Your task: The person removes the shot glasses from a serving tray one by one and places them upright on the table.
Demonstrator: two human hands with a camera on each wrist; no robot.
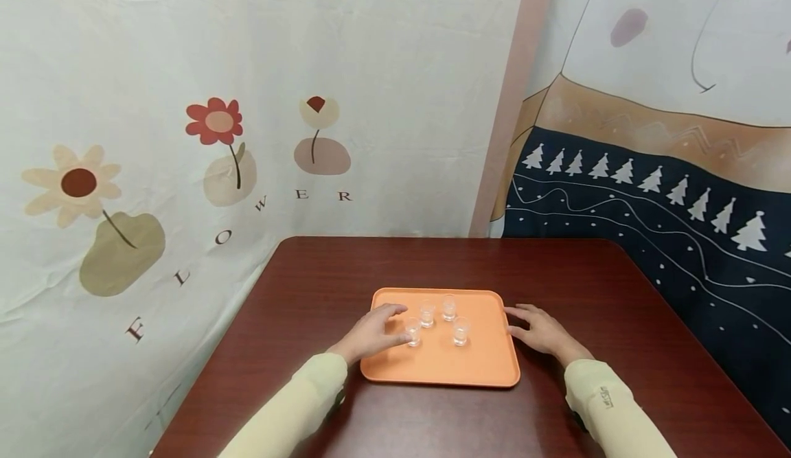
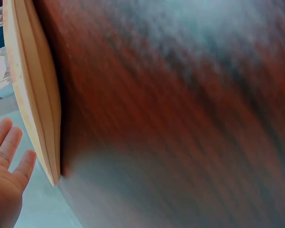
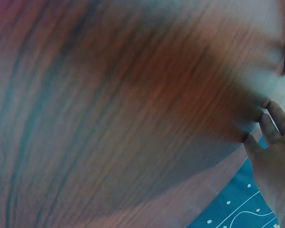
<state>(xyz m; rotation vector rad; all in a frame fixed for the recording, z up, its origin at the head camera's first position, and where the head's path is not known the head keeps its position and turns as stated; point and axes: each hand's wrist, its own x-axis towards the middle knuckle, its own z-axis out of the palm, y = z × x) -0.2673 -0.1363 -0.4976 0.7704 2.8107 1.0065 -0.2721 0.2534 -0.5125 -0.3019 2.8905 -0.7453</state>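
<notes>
An orange tray (image 1: 439,367) lies on the table, with several small clear shot glasses standing on it. My left hand (image 1: 371,332) reaches over the tray's left side, thumb and fingers spread. Its thumb tip overlaps the leftmost shot glass (image 1: 414,336) in the head view. Behind that one stand two more, a shot glass (image 1: 426,315) and another shot glass (image 1: 449,308); the front right shot glass (image 1: 460,333) is apart from both hands. My right hand (image 1: 542,331) is beside the tray's right rim, fingertips right at it, fingers loosely extended and holding nothing.
The dark reddish-brown table (image 1: 327,266) extends around the tray on all sides. A white cloth (image 1: 395,46) printed with flowers hangs behind and to the left. At the right hangs a dark blue cloth (image 1: 618,218) with white trees.
</notes>
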